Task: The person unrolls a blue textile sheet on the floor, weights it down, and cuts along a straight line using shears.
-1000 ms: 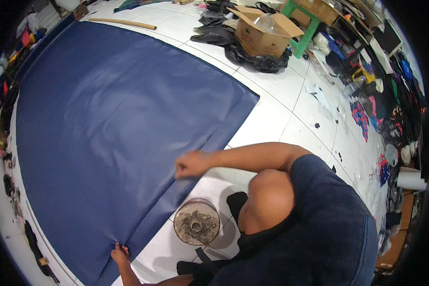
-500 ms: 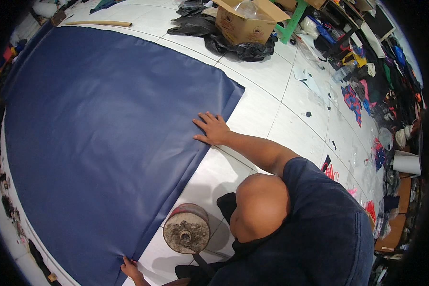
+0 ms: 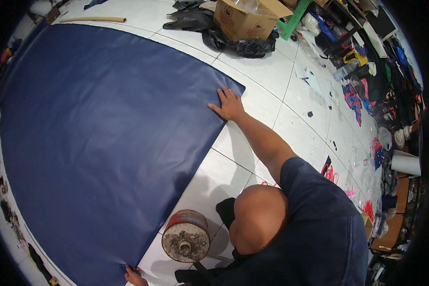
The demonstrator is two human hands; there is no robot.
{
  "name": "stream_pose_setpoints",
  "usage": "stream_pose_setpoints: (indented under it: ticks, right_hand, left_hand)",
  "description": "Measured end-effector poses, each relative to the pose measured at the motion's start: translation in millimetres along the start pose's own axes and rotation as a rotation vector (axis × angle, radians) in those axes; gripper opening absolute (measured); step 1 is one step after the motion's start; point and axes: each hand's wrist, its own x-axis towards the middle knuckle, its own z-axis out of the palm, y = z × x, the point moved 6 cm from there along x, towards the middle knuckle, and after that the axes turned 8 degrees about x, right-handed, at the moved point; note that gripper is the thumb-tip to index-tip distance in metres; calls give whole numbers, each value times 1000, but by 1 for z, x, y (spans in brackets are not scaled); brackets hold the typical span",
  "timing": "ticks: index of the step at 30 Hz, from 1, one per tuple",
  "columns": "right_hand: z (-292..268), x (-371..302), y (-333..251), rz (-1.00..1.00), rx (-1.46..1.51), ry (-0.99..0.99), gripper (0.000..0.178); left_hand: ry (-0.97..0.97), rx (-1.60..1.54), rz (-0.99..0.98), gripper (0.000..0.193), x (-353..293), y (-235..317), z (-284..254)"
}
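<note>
The blue sheet (image 3: 100,124) lies spread on the white tiled floor (image 3: 271,90), filling most of the left half of the view, its lower end running out of the picture. Its near edge slants from the bottom of the view up to the right, ending in a corner that points right; from there the far edge runs back to the upper left. Which way its long axis goes cannot be told, as the lens bends the left side and the lower end is cut off. The right hand (image 3: 230,106) rests on top of the sheet just short of that corner, palm down, fingers spread and pointing away from the person, holding nothing; the sheet lies under them and reaches out beyond their tips to the left. The left hand (image 3: 135,277) is at the near edge low in the view, with the sheet to its upper left and a small pucker at the fingertips; whether they pinch the edge or only press on it cannot be told. Between the hands, beside the near edge, a round can (image 3: 186,238) with a dirty top stands on the floor. Past the far edge lie a pole (image 3: 93,19) and a box (image 3: 247,24) by black plastic (image 3: 255,47).
</note>
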Motion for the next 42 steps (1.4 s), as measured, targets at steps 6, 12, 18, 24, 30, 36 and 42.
stream_pose_setpoints:
  ticks: [6,12,18,24,30,36,42]
  right_hand:
    - [-2,-2,7,9,30,48,98]
    - [2,0,15,-31,13,92,96]
    - [-18,11,35,63,74,172,91]
    - [-21,18,40,149,-74,-6,99]
    - [-17,38,33,177,-196,-115,104]
    - [2,48,32,133,-92,-158,106]
    - [-14,6,-21,-184,-220,169,71]
  left_hand:
    - [-35,29,-5,35,-4,-5,-6]
    - [-6,35,3,37,-15,4,2]
    - [-69,42,29,36,-7,1,0]
    - [-42,-55,3,34,-15,-1,3]
    - [-51,-326,-186,52,6,-36,-9]
    - [125,-465,-185,42,44,-43,-79]
    - [230,-432,-268,30,31,-43,-64]
